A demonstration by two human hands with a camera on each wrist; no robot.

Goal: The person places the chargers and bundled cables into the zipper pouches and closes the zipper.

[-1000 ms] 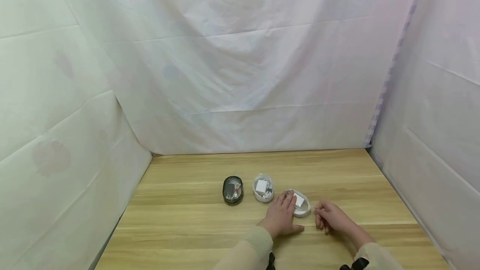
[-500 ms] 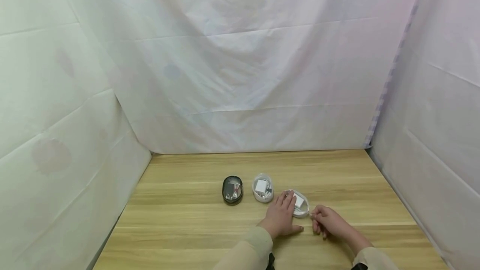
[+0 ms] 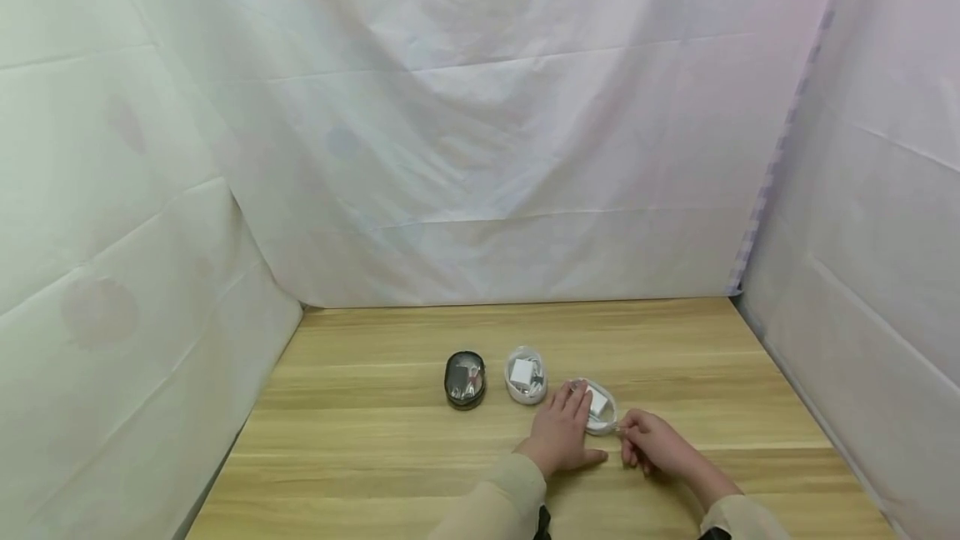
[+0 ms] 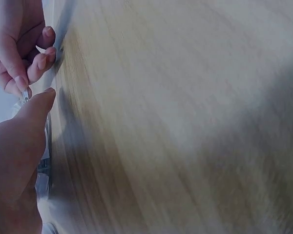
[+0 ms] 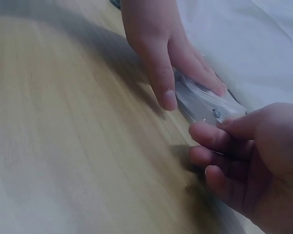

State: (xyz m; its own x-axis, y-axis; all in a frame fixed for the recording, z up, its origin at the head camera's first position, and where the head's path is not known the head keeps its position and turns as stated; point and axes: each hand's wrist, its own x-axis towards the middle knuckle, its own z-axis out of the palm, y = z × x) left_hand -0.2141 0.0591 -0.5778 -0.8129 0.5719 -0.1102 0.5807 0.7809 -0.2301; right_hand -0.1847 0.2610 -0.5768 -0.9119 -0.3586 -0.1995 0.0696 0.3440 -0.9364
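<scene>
A clear oval zip case with a white rim point(image 3: 612, 408) lies on the wooden table, a white charger plug point(image 3: 597, 403) inside it. Across its left part my left hand point(image 3: 561, 433) rests with straight fingers, which hide that side; the thumb lies on the table. At the case's right end my right hand point(image 3: 663, 447) pinches the small metal zipper pull point(image 4: 25, 94) between thumb and index finger. In the right wrist view the other fingers of that hand curl loosely over the table, and the clear case point(image 5: 198, 100) shows beneath the left hand.
To the left lies a second white-rimmed case point(image 3: 527, 399) with a white plug and cable inside. Beyond it is a black-rimmed case point(image 3: 465, 382) with dark contents. White cloth point(image 3: 480, 190) hangs behind the table point(image 3: 360, 457) and along both sides.
My right hand has moved slightly left to the case's end and now pinches the zipper pull; a second ago it was just apart from the case. My left hand has stayed put.
</scene>
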